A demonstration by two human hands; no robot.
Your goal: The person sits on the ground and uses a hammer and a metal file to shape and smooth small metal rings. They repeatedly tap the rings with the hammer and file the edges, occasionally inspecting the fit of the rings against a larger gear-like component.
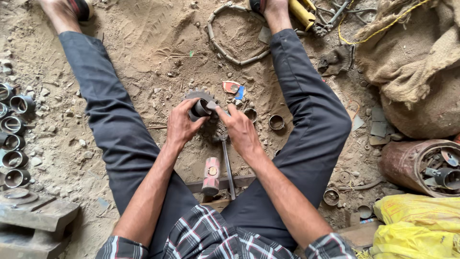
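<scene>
I sit on sandy ground with my legs spread. My left hand (pixel 181 123) grips a short dark metal sleeve (pixel 200 108) and holds it over a toothed gear (pixel 197 95) lying in the dirt. My right hand (pixel 240 130) touches the sleeve's right end with thumb and fingertips. A hammer (pixel 211 174) with a reddish head lies between my thighs, and a thin metal rod (pixel 228 168) lies beside it.
Several metal sleeves (pixel 13 139) lie in a row at the left edge. Loose rings (pixel 276 122) sit right of my hands. A rusty can of parts (pixel 424 165), burlap sacks (pixel 417 57) and a yellow bag (pixel 417 225) crowd the right. A wire hoop (pixel 235 33) lies ahead.
</scene>
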